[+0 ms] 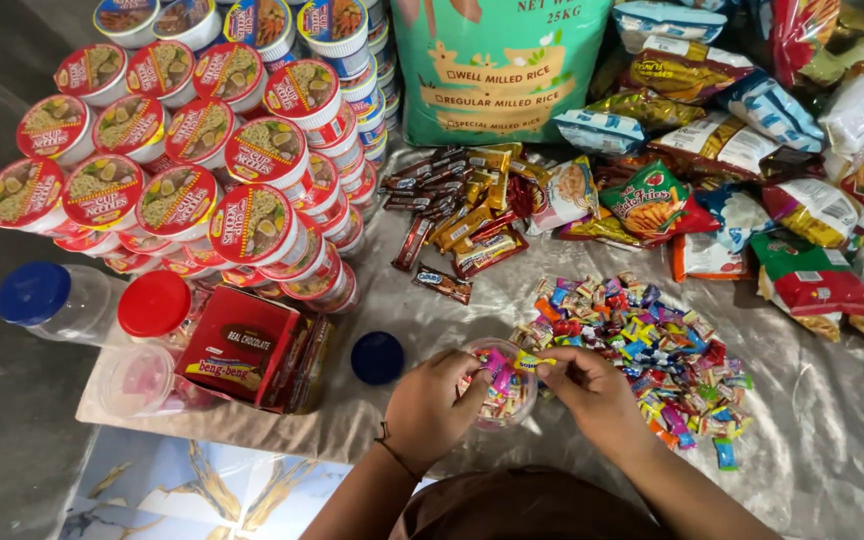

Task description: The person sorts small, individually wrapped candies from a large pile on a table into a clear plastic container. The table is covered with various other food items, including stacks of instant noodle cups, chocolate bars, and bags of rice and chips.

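A: Landmark: clear plastic jar (500, 385), open-mouthed, on the silvery sheet (832, 440) at bottom centre. Left to right, please.

B: Far left of the jar: stacked noodle cups (157, 150); below them, two lidded clear jars, blue-capped (34, 293) and red-capped (154, 304). Nearer the jar: red chocolate box (244, 348), then a loose blue lid (377, 357) just beside the jar's left.

A: Hands?

B: Left hand (432, 408) curled against the jar's left rim, fingers bent, steadying it. Right hand (592, 393) at the jar's right rim, thumb and forefinger pinched on a small yellow wrapped candy (530, 362) directly over the mouth.

A: Contents, surroundings?

B: Jar partly filled with wrapped candies. Right of the jar: loose pile of mixed-colour candies (657, 350), touching nothing but the sheet. Above the jar: chocolate bars (462, 215), a green rice sack (497, 65). Upper right: snack bags (752, 150).

A: Handling notes?

B: Judged: candy light, small, glossy wrapper likely slippery; twisted ends soft. Pinch across the firm middle, not the ends. Jar light, thin-walled, prone to tipping; hold low on the wall or around the rim.
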